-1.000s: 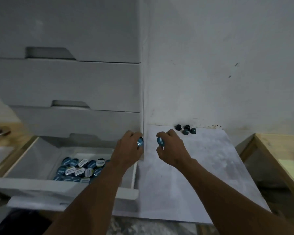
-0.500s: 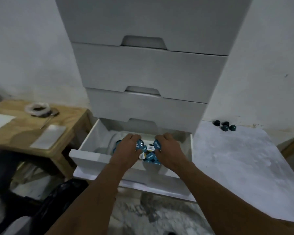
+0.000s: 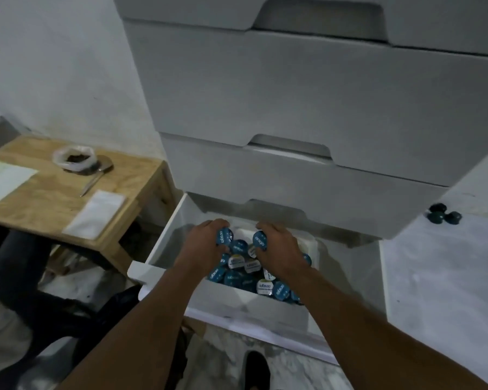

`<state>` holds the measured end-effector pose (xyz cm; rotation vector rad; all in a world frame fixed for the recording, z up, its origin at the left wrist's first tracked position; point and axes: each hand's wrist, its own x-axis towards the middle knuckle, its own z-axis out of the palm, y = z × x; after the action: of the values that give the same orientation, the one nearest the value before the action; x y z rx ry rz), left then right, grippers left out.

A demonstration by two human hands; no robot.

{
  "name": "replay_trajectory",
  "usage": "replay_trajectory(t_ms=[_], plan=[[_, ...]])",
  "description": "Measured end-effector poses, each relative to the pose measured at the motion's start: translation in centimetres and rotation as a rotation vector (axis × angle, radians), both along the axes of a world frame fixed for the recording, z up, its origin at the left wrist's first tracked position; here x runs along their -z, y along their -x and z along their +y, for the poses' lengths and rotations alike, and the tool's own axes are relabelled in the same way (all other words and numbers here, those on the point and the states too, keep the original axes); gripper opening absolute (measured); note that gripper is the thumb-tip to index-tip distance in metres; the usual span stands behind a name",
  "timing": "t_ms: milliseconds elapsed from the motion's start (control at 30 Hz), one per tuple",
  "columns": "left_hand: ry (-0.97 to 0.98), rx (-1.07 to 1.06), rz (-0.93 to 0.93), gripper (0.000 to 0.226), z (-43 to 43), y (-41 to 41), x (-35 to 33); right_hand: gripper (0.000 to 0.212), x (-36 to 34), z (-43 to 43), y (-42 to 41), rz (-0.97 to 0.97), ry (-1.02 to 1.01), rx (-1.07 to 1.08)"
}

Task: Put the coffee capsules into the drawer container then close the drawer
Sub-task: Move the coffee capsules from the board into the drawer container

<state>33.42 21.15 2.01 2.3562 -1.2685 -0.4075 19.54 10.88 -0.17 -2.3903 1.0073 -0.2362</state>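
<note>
A white wall (image 3: 54, 66) fills the background, and against it stands a tall grey cabinet (image 3: 307, 108) of stacked drawers with cut-out handles. Its lowest drawer (image 3: 164, 249) is pulled out toward the person, and both hands are inside it. To the right of the fingers, level with the drawer, runs a pale speckled worktop (image 3: 440, 277) that meets the wall behind the cabinet's right edge; most of its surface is bare. To the left of the fingers, well apart, stands a low wooden table (image 3: 54, 198) carrying a plastic bag (image 3: 74, 157) of dark stuff, a spoon (image 3: 96, 177) just beside it, and two flat white sheets (image 3: 95, 212). Below the drawer front lies marbled floor (image 3: 265, 356), with a dark shoe (image 3: 255, 367) on it.

Inside the drawer a heap of capsules (image 3: 237, 261) lies under and between the hands, teal and white foil lids facing up, and reaches to the near wall under the right wrist. The drawer's left part, left of the fingers, shows bare floor, and its far edge sits just beyond the fingertips under the drawer above.

The left hand (image 3: 206, 243) is closed around a teal capsule (image 3: 224, 237), lid turned toward the right hand. The right hand (image 3: 279, 249) grips another teal capsule (image 3: 259, 240), lid facing left. The two held capsules hang near each other above the heap.

Far right of the fingers, three loose capsules (image 3: 444, 215) sit clustered on the worktop near the wall.
</note>
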Motion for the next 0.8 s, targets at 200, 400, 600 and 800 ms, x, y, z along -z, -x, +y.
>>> replay_trajectory(t_ms=[200,400,600,800], plan=[[-0.006,0.067,0.002,0.042,-2.2,-2.6,1.4,0.048,1.4,-1.3,-2.8,-0.001,-0.080,0.054],[-0.024,0.200,0.036,0.048,-3.7,-4.2,2.4,0.054,1.5,-1.0,-4.0,0.040,-0.102,0.164],[-0.032,0.293,0.034,0.039,-5.1,-5.3,3.0,0.047,1.6,-1.0,-4.8,0.058,-0.062,0.235],[-0.015,0.344,-0.039,0.037,-5.5,-6.2,3.9,0.044,2.2,-1.1,-5.1,0.082,-0.017,0.243]])
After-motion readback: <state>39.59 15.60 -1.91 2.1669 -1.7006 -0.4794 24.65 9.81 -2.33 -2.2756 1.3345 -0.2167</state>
